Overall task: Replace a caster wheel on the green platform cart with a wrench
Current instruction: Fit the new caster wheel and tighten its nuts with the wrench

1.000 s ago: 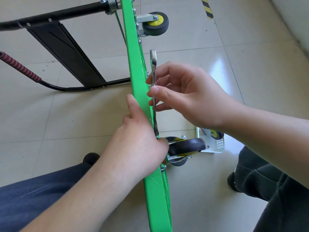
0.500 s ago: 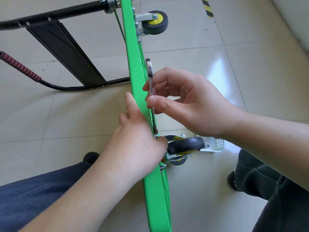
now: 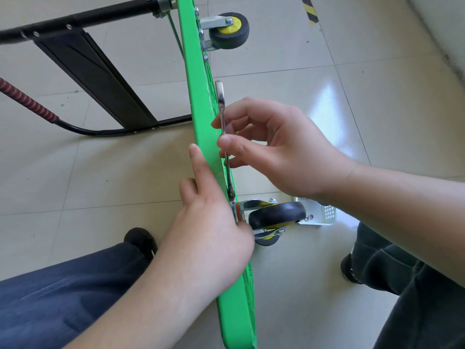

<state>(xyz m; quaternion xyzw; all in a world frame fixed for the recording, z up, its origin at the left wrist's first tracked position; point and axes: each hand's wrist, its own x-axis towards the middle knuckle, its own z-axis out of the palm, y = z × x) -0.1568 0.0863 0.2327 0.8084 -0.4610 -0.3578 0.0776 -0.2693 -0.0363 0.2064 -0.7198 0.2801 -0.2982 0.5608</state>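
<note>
Caster: black rubber caster wheel (image 3: 276,215) in its metal bracket, against the underside of the green plastic cart deck (image 3: 201,102), which stands on edge.
Right hand (image 3: 276,149): pinches the flat silver steel wrench (image 3: 221,107), head down at the caster's plate.
Left hand (image 3: 208,233): forefinger straight, braces the deck beside the caster.
Progress: fastener being worked; loose nuts (image 3: 309,217) lie by the white tray (image 3: 324,215); tightening or loosening, I cannot tell.
</note>
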